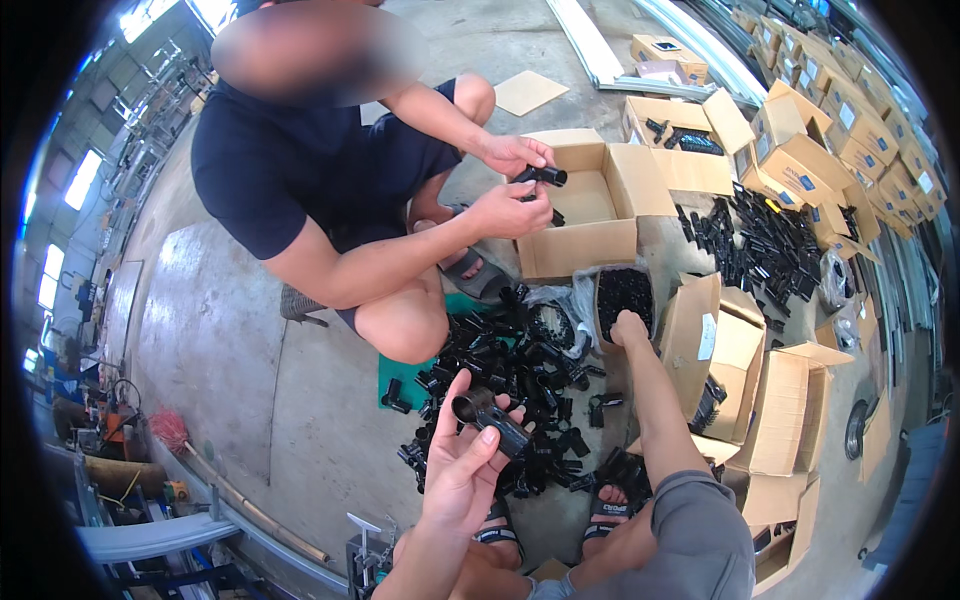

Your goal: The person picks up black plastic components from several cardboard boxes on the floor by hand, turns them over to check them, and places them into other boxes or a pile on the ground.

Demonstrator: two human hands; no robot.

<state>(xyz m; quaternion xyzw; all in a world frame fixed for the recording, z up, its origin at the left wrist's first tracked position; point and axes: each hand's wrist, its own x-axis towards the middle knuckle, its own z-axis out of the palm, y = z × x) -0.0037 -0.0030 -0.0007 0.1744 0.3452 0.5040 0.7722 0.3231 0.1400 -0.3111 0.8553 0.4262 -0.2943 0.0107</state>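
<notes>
Right fingers (pixel 624 324) at box (pixel 654 305) of black parts (pixel 625 290)

Landmark: the black tube fitting (pixel 511 434). Left hand (pixel 462 462) — closed around the landmark, palm side partly visible. The thumb (pixel 487 438) presses its near side; one finger (pixel 457 390) extends upward at its left, and other fingertips show beyond its far side. The left forearm (pixel 442 540) rises from below the landmark, wrist nearly straight. The right forearm (pixel 660 405) extends forward, to the right of the landmark. Right hand (pixel 628 328) — farther forward than the landmark and to its right, knuckles uppermost, fingers directed downward; fingertips hidden. Both feet (pixel 612 495) are below the landmark.
</notes>
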